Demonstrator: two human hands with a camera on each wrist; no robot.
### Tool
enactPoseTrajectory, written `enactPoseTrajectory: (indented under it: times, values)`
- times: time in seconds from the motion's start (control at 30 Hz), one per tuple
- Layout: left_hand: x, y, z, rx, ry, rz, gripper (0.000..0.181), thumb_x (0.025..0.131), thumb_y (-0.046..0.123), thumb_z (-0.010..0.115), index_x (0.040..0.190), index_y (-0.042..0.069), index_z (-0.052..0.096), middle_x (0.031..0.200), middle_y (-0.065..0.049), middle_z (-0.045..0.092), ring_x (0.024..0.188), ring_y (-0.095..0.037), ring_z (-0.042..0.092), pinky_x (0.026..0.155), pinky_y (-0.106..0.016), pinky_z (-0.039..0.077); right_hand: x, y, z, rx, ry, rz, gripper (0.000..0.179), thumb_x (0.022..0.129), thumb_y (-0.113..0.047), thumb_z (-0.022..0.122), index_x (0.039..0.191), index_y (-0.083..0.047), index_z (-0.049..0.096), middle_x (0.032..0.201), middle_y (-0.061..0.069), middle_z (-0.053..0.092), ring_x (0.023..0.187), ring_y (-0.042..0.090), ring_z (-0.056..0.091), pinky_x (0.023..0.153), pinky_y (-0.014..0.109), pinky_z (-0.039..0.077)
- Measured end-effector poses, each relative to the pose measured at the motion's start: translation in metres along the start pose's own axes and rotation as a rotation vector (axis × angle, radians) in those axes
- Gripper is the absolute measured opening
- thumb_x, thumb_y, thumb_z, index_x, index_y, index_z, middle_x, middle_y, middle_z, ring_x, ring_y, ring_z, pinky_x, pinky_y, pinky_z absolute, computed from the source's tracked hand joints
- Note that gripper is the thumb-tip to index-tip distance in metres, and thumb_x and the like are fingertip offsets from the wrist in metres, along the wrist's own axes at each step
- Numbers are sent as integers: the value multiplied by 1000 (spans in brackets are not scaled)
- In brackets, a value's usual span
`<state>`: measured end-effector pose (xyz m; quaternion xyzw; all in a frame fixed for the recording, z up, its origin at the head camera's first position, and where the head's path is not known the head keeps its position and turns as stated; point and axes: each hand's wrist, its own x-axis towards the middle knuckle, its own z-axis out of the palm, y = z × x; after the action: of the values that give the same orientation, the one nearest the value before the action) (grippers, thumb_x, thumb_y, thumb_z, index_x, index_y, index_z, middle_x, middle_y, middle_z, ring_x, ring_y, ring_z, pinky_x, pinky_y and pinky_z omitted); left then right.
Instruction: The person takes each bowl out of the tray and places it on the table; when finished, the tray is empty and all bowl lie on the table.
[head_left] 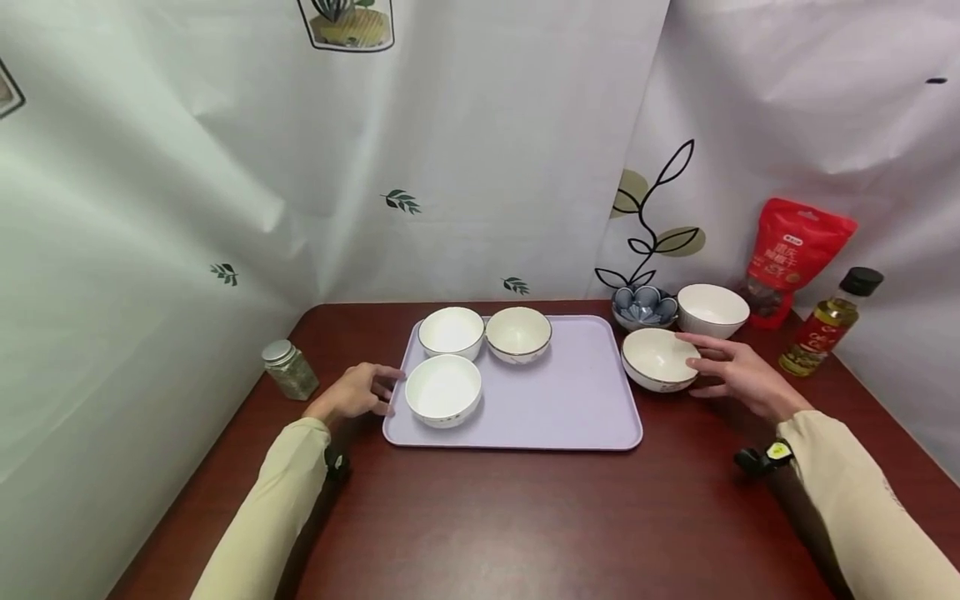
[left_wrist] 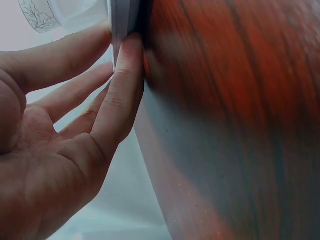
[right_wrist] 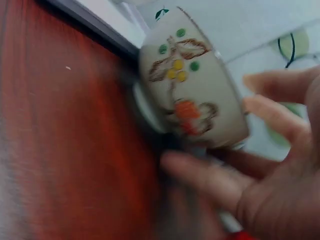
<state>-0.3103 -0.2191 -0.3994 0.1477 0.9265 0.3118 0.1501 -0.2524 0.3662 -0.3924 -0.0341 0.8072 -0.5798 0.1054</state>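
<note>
On a lilac tray stand three white bowls, one at front left, one behind it and one beside that. My left hand pinches the tray's left rim; in the left wrist view, fingers lie on both faces of the tray edge. Just right of the tray, another white bowl sits on the table, painted with leaves and berries in the right wrist view. My right hand is spread around its right side, fingers fairly straight at the rim and wall.
Behind the right-hand bowl are a blue flower-shaped dish and another white bowl. A red pouch and an oil bottle stand at the back right. At left, a spice jar rests near the table edge by the curtain.
</note>
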Motion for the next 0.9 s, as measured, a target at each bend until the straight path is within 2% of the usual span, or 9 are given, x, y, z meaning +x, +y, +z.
enactPoseTrajectory:
  times: [0.07,0.17,0.27,0.37,0.53,0.6,0.73,0.83,0.9]
  values:
    - [1,2,0,2,1,-1,65,74,-5,81,135,-3,59,124,-25,65,100,-29,69,79,-36,60,-2,-10,0,-239,70,-14,62,102,-29,58,154,-2,37,153,26,42,95,-2,66,83,39,61]
    - [1,3,0,10,6,-5,65,73,-6,81,135,-3,60,121,-25,66,99,-29,69,78,-37,59,-4,-28,4,-562,231,-79,54,99,-30,61,142,1,52,135,33,58,93,21,74,76,35,59]
    - [1,3,0,17,7,-12,65,74,-6,81,135,-3,59,120,-24,67,99,-28,69,79,-36,59,-2,-48,15,-721,373,-162,46,96,-28,64,131,2,62,119,31,68,100,42,71,70,34,54]
    - [1,1,0,22,4,-11,65,74,-5,81,135,-3,59,120,-24,67,98,-27,69,79,-36,59,3,-67,32,-726,383,-244,40,95,-24,65,128,0,66,114,28,71,102,43,71,74,37,53]
    - [-1,0,1,21,1,-3,66,74,-4,81,136,-4,58,118,-24,67,98,-27,69,79,-35,59,16,-87,67,-691,263,-332,40,95,-19,66,131,-3,64,128,24,67,112,42,68,91,51,53]
    - [-1,0,1,25,2,-4,66,74,-4,81,135,-4,59,119,-24,67,99,-27,69,79,-36,59,24,-92,81,-657,212,-337,42,95,-18,66,134,-4,62,135,23,63,118,42,65,96,55,51]
    - [-1,1,0,31,2,-12,65,75,-5,80,136,-3,59,122,-25,66,100,-28,69,80,-37,60,49,-96,107,-605,119,-343,49,94,-18,66,140,-5,57,140,22,60,123,42,62,101,55,49]
    - [-1,2,1,24,4,-22,64,75,-6,80,135,-2,59,122,-25,66,100,-28,69,80,-37,60,70,-91,122,-510,48,-312,55,94,-19,66,145,-5,50,144,24,55,127,44,58,105,55,47]
    - [-1,2,2,22,3,-19,64,75,-6,80,135,-2,60,122,-25,66,100,-29,69,80,-37,60,84,-85,130,-378,1,-264,58,95,-17,65,148,-6,47,147,26,51,130,45,56,105,54,48]
